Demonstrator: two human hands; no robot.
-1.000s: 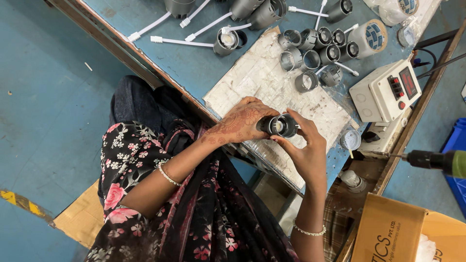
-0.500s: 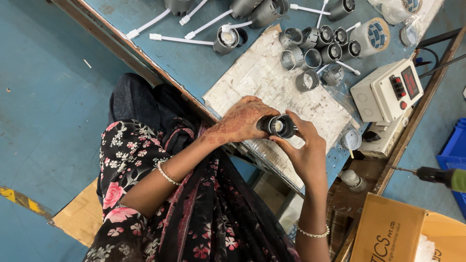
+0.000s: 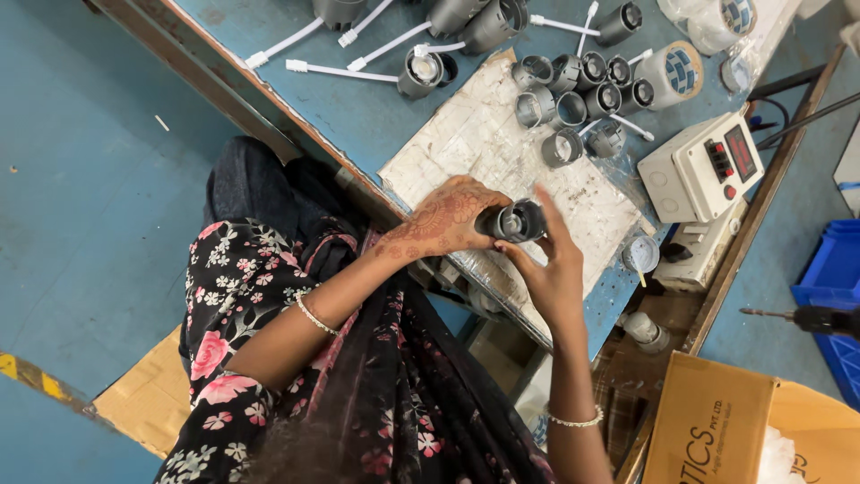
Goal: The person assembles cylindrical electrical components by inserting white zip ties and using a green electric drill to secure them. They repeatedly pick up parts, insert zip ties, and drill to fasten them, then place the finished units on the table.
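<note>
Grey cylindrical housing (image 3: 512,220) gripped from the near side by left hand (image 3: 446,219), fingers curled closed around its body, open end with pale insert facing up toward the camera. Right hand (image 3: 551,269) at the same housing from the other side, thumb and fingertips pinched against its rim, index finger stretched up past it. Held just above the near edge of a worn whitish board (image 3: 502,152) lying on the blue workbench (image 3: 358,108). Thin bangle on each wrist; left forearm over a black floral-print garment (image 3: 260,296). Beyond the board, a cluster of similar grey housings (image 3: 578,85), some with white leads trailing. More housings with white cables (image 3: 421,40) along the far edge of the bench. Roll of tape (image 3: 676,72) just beside the cluster. White control box with red display (image 3: 703,170) to the right of the board, near the bench edge. Small round cap (image 3: 640,254) below that box. Cardboard carton (image 3: 726,430) on the floor at lower right, blue bin (image 3: 838,278) beyond it, dark tool with bit (image 3: 806,318) projecting in front of the bin.
</note>
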